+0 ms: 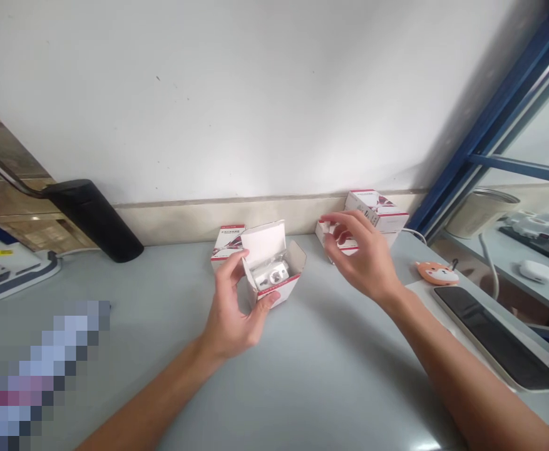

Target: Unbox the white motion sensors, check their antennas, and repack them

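Observation:
My left hand [234, 307] is closed around a small white and red cardboard box [278, 297], thumb on its front and fingers at its left side. The box's lid flap stands up, and inside lies a silvery-white part [272, 274] that seems to be in clear plastic. My right hand [361, 254] hovers to the right with fingers curved and thumb and index tip slightly apart; I see nothing between them. Behind it, partly hidden, are several similar white and red boxes [391, 222].
Another white and red box [230, 241] is behind my left hand. At the right lie a phone [499, 338] and an orange animal-faced case [437, 273]. A black cylinder [96, 219] leans at the left, beside a white device [14, 266]. A blue-framed window [485, 125] borders the right.

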A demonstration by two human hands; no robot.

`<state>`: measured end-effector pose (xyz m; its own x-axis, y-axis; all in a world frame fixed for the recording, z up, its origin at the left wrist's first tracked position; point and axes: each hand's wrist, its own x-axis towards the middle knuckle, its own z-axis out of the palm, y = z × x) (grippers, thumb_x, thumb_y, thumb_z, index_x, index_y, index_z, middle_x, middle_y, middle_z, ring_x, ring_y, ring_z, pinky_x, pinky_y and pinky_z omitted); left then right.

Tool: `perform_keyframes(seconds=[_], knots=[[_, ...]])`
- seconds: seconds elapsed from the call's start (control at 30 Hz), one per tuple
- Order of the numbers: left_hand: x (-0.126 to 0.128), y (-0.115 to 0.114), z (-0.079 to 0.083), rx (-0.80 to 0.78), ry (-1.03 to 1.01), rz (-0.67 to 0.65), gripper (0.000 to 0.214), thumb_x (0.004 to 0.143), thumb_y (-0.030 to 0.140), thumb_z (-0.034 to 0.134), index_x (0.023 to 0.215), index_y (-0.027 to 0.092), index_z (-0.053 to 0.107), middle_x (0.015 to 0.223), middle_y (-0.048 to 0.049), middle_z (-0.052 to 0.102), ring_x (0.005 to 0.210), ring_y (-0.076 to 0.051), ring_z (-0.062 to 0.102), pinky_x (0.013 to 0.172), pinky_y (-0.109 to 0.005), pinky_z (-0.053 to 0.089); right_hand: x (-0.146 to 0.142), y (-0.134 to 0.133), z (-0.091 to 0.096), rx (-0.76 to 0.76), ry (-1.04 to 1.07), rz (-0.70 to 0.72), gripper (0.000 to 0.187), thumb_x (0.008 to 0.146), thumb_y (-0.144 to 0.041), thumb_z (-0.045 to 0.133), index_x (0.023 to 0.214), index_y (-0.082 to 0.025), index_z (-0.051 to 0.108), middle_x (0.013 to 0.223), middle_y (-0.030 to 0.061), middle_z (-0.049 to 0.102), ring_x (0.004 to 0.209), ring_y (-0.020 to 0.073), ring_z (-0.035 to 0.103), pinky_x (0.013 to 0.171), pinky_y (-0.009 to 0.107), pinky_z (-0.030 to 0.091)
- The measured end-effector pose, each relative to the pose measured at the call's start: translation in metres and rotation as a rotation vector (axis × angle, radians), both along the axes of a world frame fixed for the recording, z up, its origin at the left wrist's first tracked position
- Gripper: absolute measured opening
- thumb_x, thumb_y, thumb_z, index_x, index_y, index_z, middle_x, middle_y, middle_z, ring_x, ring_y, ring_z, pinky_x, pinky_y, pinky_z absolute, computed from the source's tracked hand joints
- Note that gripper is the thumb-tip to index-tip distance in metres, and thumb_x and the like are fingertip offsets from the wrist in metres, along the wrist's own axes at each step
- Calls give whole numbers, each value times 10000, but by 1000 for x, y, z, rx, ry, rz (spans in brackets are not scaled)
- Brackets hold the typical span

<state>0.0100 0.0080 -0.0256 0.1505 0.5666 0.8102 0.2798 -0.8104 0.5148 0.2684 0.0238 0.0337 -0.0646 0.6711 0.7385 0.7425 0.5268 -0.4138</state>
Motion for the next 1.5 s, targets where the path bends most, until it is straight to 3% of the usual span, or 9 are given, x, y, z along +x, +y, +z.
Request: perform_keyframes(seconds=[0.07, 0.17, 0.3, 0.47, 0.97, 1.5], knots=[[1, -1, 0, -9, 10, 13, 806, 870, 213, 778, 1541, 258, 336, 1424, -166, 551, 1141, -266, 687, 928, -426, 616, -15, -15, 6, 187, 64, 122, 308, 958, -170, 607, 1247, -268, 649, 1150, 72, 671, 764, 162, 644, 747, 351, 584], [2, -1, 2, 7, 19, 5, 805, 880, 219, 773, 1551, 251, 330, 1398, -158, 574, 1151, -266, 685, 944, -428, 613, -32, -30, 6, 285, 45, 243, 383, 920, -81, 635, 1247, -279, 636, 1147, 76, 681, 832, 180, 665, 733, 353, 587], [3, -3, 6, 33, 30, -29, 788, 895, 194, 755, 1557, 240, 330, 1346, -140, 614, 1153, -259, 693, 943, -406, 613, -39, -30, -3, 205, -53, 326, 430, 927, -37, 594, 1282, -279, 620, 1154, 80, 703, 980, 209, 693, 800, 369, 600], [2, -3, 7, 33, 29, -33, 794, 889, 181, 758, 1557, 244, 333, 1340, -136, 621, 1138, -254, 701, 932, -396, 613, -38, -27, -5, 103, -13, 369, 407, 931, -30, 570, 1254, -265, 643, 1183, 74, 701, 1035, 200, 687, 863, 368, 590], [2, -2, 5, 47, 64, -32, 795, 878, 179, 755, 1551, 232, 335, 1366, -165, 599, 1177, -274, 684, 975, -444, 605, -39, -31, 0, -34, 153, 382, 289, 880, -32, 572, 1053, -247, 659, 1092, 53, 687, 829, 166, 616, 671, 325, 499], [1, -4, 3, 84, 96, -15, 825, 866, 151, 754, 1567, 230, 327, 1326, -138, 628, 1093, -249, 707, 939, -421, 612, -36, -33, 8, -166, 227, 497, 304, 832, 6, 547, 970, -236, 670, 1040, 45, 674, 820, 170, 576, 631, 312, 464]])
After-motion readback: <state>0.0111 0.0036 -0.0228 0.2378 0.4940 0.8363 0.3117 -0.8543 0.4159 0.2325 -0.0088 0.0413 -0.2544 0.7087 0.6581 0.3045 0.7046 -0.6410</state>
